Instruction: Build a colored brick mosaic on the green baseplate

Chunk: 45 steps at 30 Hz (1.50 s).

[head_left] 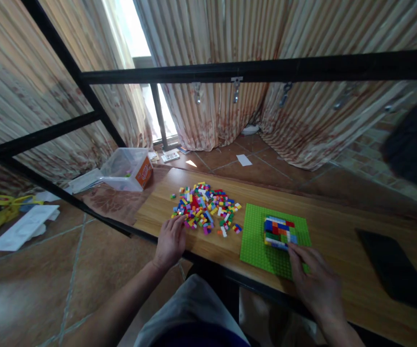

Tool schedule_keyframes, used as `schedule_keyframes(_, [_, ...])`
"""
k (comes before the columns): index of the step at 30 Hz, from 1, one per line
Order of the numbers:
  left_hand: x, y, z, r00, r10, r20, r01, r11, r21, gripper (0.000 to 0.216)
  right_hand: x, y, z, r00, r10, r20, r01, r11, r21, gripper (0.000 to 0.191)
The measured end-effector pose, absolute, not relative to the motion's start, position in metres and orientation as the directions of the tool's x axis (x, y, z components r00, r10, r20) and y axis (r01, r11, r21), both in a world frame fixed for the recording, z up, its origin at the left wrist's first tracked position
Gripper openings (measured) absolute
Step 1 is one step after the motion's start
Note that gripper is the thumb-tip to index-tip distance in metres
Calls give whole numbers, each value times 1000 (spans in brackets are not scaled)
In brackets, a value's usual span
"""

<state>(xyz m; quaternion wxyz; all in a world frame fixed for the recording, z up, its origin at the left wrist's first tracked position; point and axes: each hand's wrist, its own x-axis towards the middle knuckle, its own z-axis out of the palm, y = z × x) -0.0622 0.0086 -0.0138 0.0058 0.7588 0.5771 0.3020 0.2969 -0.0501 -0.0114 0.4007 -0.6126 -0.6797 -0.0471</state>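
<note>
A low block of colourful toy building bricks [276, 232] sits on a green studded baseplate [255, 241]. At the near right corner of this block is my right hand [315, 274], its thumb and fingertips closed together against the bricks; any single brick between them is hidden. To the left of the baseplate spreads a loose pile of toy bricks [203, 205] in many colours. My left hand [171, 241] rests at the pile's near left edge, fingers stretched forward and slightly bent, tips touching the bricks. I see nothing held in it.
The bricks and baseplate lie on a narrow wooden tabletop [226, 185]. A dark flat panel [396, 270] is at its right. A clear plastic bin [125, 168] stands beyond the left end. A black metal bar [194, 73] crosses behind, before striped curtains [211, 38].
</note>
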Motion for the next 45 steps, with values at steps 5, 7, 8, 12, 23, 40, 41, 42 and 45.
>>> schedule_keyframes(5, [-95,33,-14,-19,900,435,903,-172,394,39,236,-44,-12,-20,853,522,826,309,-472,23])
schedule_keyframes(7, [-103,47,-13,-75,903,422,908,-113,404,41,216,-33,-15,-11,895,445,849,244,-468,26])
schedule_keyframes(8, [-106,54,-13,-98,905,415,907,-90,411,42,208,-27,-16,-1,916,401,867,201,-457,28])
schedule_keyframes(12, [-108,73,-17,-147,904,402,878,-68,473,43,189,-1,-16,48,964,260,919,59,-389,34])
schedule_keyframes(23, [-88,54,-21,-106,844,525,773,-262,578,37,169,17,-10,87,982,170,888,1,-460,31])
schedule_keyframes(40, [9,20,34,413,879,240,299,-380,875,30,143,-15,27,183,941,-286,-471,-172,-865,30])
schedule_keyframes(41, [9,20,35,416,880,230,305,-374,876,28,144,-16,27,180,942,-283,-456,-175,-873,31])
schedule_keyframes(42, [8,19,35,416,881,223,316,-370,874,27,144,-17,27,178,945,-276,-428,-178,-886,31])
schedule_keyframes(45, [8,14,37,422,884,201,354,-365,861,26,145,-20,25,184,954,-238,-306,-175,-936,32])
